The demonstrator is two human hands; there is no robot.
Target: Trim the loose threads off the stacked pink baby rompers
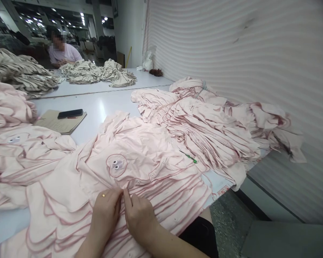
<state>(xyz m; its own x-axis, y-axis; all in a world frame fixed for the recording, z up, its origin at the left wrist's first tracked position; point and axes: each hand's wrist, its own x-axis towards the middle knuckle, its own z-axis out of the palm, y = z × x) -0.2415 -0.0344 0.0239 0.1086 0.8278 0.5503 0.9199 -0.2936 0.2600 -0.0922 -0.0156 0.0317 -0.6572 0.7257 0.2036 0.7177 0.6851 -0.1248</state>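
1. nearest us, the left hand point(106, 208) and right hand point(141, 216) meet over the cloth, their tips almost touching. we see the fingers of both curled, thumb and forefinger pinching the trimmed edge of the top garment point(140, 143); the exact grip of the left fingertips is partly hidden from us.
2. that pale pink garment lies spread out on a stack of pink garments point(174, 206), just beyond the hands, its round eyed patch point(117, 165) facing up. we see the stack's darker edges fanned out below.
3. a little farther, to the right, we find green-handled snips point(188, 156) lying on the pink cloth.
4. to the left we have another pink heap point(8, 104), and near it a notebook point(52, 123) with a black phone point(70, 114) and a pen on top.
5. to the right, a larger pink pile point(210, 132) reaches the table point(91, 104) edge.
6. farthest, we see greyish garments point(83, 71), a person point(66, 53) behind them, and a striped sheet point(231, 46) on the right.
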